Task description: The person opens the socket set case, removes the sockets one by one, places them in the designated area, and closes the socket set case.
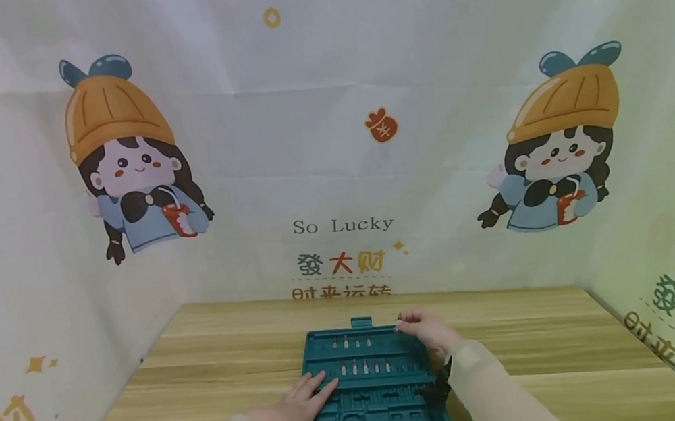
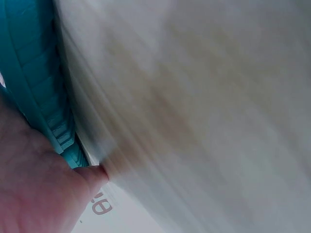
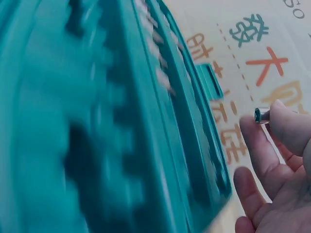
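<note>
A teal plastic tool case lies open on the table, with moulded slots in its near half. Several small metal bits stand in two rows in its far half. My left hand rests on the case's left edge, fingers spread and straight; in the left wrist view the palm is beside the case's ribbed side. Above the far right corner, my right hand pinches a small shiny metal socket between thumb and index finger. Its hollow end faces the case in the right wrist view.
A wooden table extends on both sides of the case. Behind it hangs a printed cloth, which also covers the left and right sides. A latch tab sticks out from the case's far edge.
</note>
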The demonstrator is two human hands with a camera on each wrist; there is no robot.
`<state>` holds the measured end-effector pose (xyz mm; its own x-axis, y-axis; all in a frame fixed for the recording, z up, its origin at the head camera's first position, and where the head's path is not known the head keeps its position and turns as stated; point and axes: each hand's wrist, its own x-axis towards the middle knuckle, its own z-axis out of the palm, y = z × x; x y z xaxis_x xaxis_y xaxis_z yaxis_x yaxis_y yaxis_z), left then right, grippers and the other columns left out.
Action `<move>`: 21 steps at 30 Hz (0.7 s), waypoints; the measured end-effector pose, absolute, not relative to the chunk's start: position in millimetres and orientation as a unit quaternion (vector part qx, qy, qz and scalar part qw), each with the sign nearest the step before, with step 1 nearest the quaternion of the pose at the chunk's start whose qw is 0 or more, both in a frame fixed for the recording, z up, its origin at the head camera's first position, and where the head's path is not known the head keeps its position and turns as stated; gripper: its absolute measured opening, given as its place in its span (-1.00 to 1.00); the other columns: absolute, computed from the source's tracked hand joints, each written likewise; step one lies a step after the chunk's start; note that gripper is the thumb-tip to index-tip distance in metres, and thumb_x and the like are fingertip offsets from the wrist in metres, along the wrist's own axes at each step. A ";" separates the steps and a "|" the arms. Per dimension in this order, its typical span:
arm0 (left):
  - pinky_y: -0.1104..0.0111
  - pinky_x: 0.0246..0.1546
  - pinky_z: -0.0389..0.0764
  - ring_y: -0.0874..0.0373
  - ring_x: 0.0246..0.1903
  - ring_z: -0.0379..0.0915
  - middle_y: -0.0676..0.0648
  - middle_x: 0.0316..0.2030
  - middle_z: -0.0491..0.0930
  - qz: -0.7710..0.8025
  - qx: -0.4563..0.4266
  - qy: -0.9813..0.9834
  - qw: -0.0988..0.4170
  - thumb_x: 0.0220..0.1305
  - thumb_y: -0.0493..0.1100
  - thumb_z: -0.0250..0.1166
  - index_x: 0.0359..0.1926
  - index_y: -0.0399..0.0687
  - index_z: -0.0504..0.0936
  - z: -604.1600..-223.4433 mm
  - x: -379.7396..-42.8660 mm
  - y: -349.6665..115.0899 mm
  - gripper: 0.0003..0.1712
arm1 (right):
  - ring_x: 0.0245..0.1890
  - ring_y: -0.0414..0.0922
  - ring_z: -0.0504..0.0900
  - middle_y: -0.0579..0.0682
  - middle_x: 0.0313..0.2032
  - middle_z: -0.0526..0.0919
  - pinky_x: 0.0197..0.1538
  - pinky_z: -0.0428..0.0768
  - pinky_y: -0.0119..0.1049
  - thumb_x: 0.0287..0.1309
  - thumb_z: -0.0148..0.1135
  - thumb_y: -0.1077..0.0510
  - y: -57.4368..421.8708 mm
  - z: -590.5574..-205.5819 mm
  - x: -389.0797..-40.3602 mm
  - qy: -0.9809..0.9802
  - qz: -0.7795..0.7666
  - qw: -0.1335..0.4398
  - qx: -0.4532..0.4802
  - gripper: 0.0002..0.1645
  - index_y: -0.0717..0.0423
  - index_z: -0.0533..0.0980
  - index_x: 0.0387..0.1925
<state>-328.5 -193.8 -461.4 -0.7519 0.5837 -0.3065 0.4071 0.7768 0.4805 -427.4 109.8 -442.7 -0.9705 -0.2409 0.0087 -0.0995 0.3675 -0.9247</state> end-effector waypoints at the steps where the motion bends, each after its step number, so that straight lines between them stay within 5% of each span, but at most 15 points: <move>1: -0.26 0.24 0.05 -0.19 0.46 -0.33 -0.02 0.51 -0.21 0.198 0.273 0.914 0.224 -0.03 0.52 0.27 0.52 0.41 -0.13 -462.0 -329.1 -194.2 0.19 | 0.03 0.15 0.51 0.19 -0.15 0.65 0.14 0.35 0.14 0.35 0.11 0.22 114.8 -441.7 -426.5 0.825 -0.551 0.061 -0.108 -0.78 0.36 0.50 -0.15; 11: -0.24 0.25 0.04 -0.13 0.47 -0.34 0.06 0.51 -0.22 0.210 0.272 0.913 0.220 -0.07 0.52 0.29 0.50 0.52 -0.14 -472.8 -335.1 -198.6 0.19 | -0.05 0.06 0.51 0.15 -0.09 0.58 0.04 0.44 0.07 0.34 0.13 0.20 159.9 -439.4 -417.1 0.833 -0.542 0.043 -0.105 -0.71 0.36 0.49 -0.05; 21: -0.23 0.26 0.03 -0.14 0.46 -0.33 0.05 0.51 -0.22 0.203 0.271 0.914 0.224 -0.07 0.53 0.27 0.50 0.51 -0.13 -469.9 -334.5 -197.8 0.18 | -0.27 -0.10 0.47 0.01 -0.29 0.60 -0.17 0.41 -0.21 0.23 0.27 0.20 188.4 -442.0 -410.4 0.859 -0.503 0.019 -0.095 -0.81 0.29 0.58 -0.24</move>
